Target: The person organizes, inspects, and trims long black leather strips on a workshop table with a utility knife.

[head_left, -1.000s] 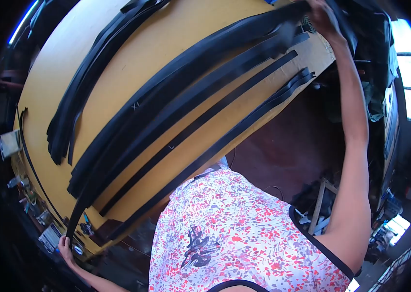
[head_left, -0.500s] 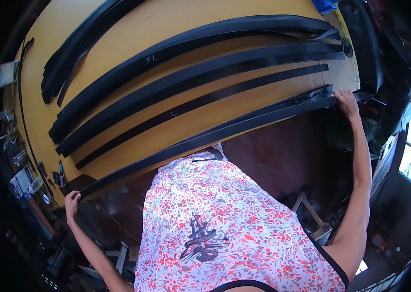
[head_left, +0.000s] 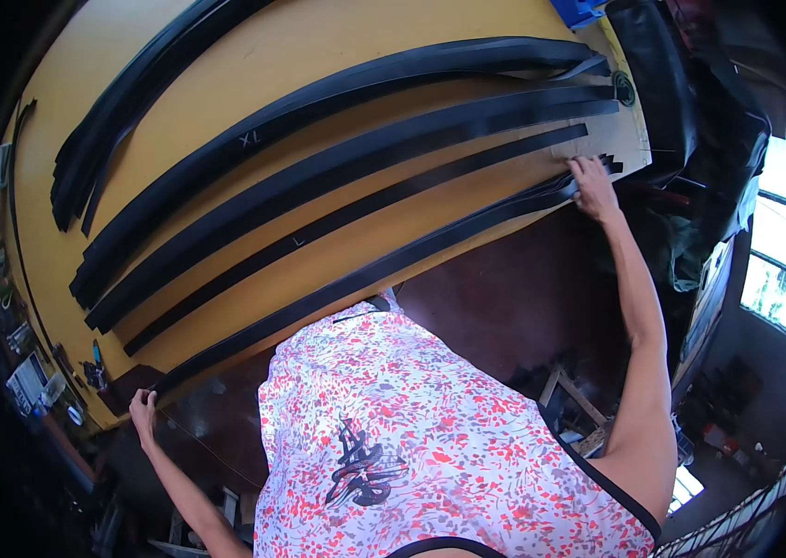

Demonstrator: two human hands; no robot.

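Observation:
A stack of long black strips (head_left: 356,280) lies along the near edge of the yellow table (head_left: 225,56). At its left end, my left hand (head_left: 143,405) is closed on the strip tip. My right hand (head_left: 592,183) grips the strips near their right end, with several cut ends fanned out just beyond the fingers. Farther in lie a single strip marked L (head_left: 318,231), a bundle of black strips (head_left: 365,141) and a bundle marked XL (head_left: 267,128).
Another black bundle (head_left: 123,102) lies at the back left. A coiled green cord (head_left: 624,89) and a blue object (head_left: 579,11) are at the right end. Dark sheets (head_left: 653,84) hang beside it. Small tools (head_left: 95,370) sit at the left edge.
The view has shifted, so the table appears farther left. My right hand has gone from the strips' near edge to around them, and the strips there are now bunched closer together.

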